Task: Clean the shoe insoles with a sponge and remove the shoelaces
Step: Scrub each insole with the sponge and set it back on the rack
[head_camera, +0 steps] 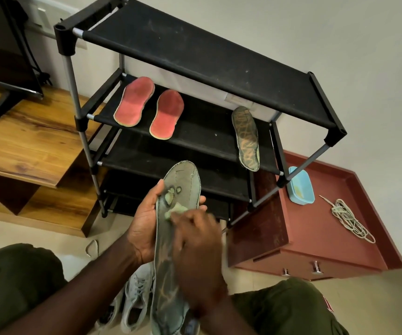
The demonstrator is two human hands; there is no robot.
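My left hand (144, 222) grips a worn grey-green insole (180, 180) from its left edge, holding it lengthwise in front of me. My right hand (198, 252) pinches a small pale green sponge (176, 210) and presses it on the middle of that insole; the hand is motion-blurred. On the black rack's second shelf (195, 131) lie two red insoles (134, 102) (167, 114) and a second grey patterned insole (246, 139). A bundle of pale shoelaces (350, 220) lies on the red cabinet. Grey sneakers (137, 293) stand on the floor below my hands, partly hidden.
A light blue tub (300, 186) sits on the red cabinet (316, 238) to the right of the rack. A wooden TV stand (25, 146) with a screen base is at the left. A loose lace piece (92, 247) lies on the floor. My knees frame the bottom.
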